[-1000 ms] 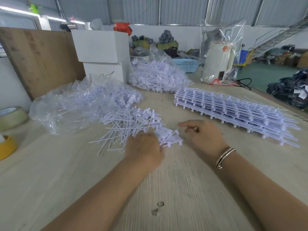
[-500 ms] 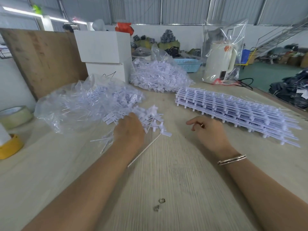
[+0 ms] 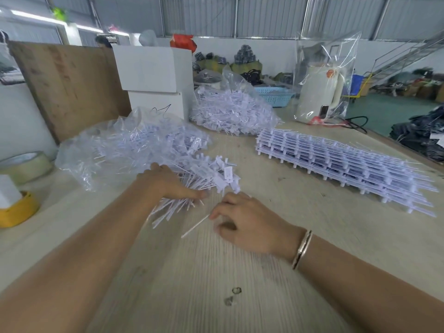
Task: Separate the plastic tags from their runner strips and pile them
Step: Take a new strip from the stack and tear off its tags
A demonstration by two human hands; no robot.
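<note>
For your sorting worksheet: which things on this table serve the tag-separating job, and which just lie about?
Job: loose tags, stacked runner strips, single stem pinched by right hand, left hand.
Lying about: tape rolls, white boxes, kettle.

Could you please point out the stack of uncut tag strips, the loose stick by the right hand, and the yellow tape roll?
stack of uncut tag strips (image 3: 341, 164): head view, top middle of the stack.
loose stick (image 3: 195, 227): head view, mid-shaft.
yellow tape roll (image 3: 20, 211): head view, outer side wall.

Bare forearms without sleeves, silver bangle (image 3: 302, 249) on right wrist
</note>
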